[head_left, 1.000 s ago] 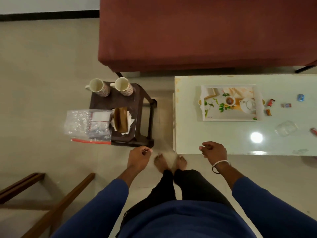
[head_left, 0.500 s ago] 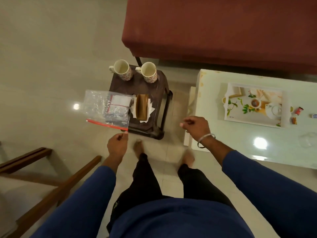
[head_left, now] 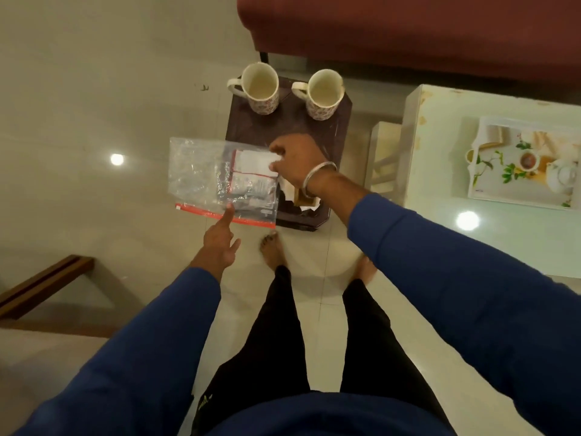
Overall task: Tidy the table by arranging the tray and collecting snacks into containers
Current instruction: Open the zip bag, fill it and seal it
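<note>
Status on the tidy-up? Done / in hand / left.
Done: nothing visibly. In hand: right hand pinches the clear zip bag on the dark stool; left hand touches its red seal. Left: tray on white table; no snacks visible.

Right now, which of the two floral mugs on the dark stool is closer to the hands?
The right-hand floral ceramic mug on the dark brown stool: it stands just beyond the right hand. The other mug sits farther left.

one camera on my head looks steeply down, close over my arms, the stool (head_left: 287, 127) and the floor (head_left: 94, 89).
</note>
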